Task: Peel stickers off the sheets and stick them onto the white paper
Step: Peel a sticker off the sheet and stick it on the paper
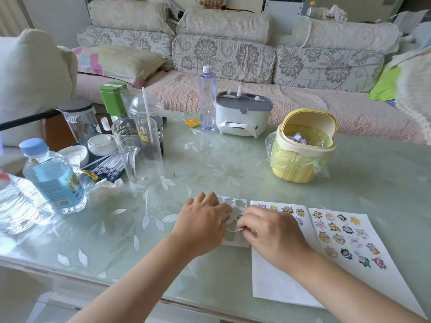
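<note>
A small sticker sheet (235,203) lies on the glass table, mostly peeled, with flower-shaped gaps. My left hand (201,222) presses flat on it, fingers spread over its left part. My right hand (268,231) pinches a small pinkish sticker (240,228) at the sheet's lower middle, lifting its edge. The white paper (279,283) lies to the right under my right forearm, with several cartoon stickers along its top. A second white paper (373,229) with several cartoon stickers overlaps it on the right.
A yellow lidded mini bin (303,148) stands behind the papers. A white and grey dispenser (242,115) and a tall clear bottle (207,99) stand further back. Cups, a glass jug (140,150), water bottles (51,176) and a crumpled tissue (105,185) crowd the left.
</note>
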`<control>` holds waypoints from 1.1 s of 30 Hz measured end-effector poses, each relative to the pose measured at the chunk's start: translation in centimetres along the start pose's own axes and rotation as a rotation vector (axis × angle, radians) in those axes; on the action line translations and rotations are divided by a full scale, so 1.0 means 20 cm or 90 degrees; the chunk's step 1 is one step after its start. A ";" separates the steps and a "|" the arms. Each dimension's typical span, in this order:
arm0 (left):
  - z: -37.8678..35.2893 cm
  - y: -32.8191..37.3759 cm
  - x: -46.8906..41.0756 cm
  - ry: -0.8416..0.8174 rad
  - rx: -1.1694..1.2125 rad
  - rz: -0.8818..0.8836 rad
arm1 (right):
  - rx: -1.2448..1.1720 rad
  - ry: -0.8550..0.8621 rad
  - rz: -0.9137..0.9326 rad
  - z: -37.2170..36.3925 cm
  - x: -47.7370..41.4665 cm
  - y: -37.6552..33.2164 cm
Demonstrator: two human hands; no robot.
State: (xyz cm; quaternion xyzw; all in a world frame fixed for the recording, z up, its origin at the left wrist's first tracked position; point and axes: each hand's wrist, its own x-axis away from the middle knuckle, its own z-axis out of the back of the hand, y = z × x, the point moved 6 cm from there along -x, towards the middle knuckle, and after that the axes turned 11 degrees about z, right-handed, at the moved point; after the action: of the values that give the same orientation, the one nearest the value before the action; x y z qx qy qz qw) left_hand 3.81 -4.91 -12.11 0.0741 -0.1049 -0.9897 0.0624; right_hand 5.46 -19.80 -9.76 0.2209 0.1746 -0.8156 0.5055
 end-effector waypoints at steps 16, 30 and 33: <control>0.08 0.23 -0.04 -0.254 0.822 0.283 | -0.169 0.157 -0.178 0.24 -0.02 0.21; 0.11 0.41 -0.12 -0.179 0.776 0.236 | -0.434 0.087 -0.453 0.28 0.08 0.38; 0.13 0.43 -0.15 -0.141 0.696 0.200 | -0.388 0.049 -0.430 0.29 0.09 0.39</control>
State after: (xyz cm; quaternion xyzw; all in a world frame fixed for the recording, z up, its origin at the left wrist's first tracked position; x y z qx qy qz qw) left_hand 7.25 -12.27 -7.40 -0.0246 -0.6168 -0.7723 0.1499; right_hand 10.75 -27.45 -6.23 0.0230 0.4875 -0.8373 0.2464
